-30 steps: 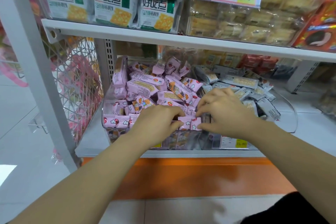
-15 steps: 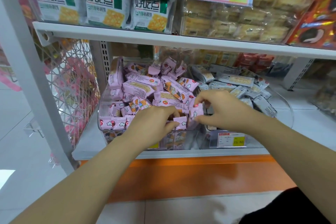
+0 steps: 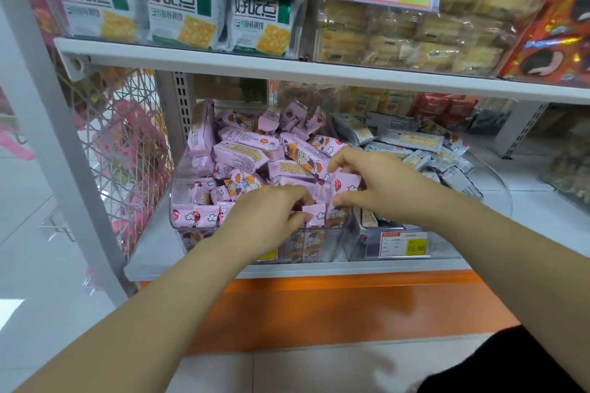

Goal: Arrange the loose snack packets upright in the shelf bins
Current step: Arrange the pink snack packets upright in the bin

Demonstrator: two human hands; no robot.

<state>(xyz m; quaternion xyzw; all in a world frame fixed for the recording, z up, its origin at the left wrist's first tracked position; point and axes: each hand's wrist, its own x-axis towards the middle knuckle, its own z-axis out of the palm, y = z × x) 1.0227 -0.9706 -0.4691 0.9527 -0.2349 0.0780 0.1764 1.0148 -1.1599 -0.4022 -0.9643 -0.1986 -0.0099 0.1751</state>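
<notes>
Left hand (image 3: 268,217) pinches front-row packet (image 3: 315,214), right hand (image 3: 380,185) pinches second packet (image 3: 347,182) at its 1 o'clock; best seat both upright against the bin's (image 3: 175,217) 6 o'clock wall.

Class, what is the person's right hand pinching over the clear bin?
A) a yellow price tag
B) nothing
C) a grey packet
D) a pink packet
D: the right hand pinches a pink packet between thumb and fingers.
</notes>
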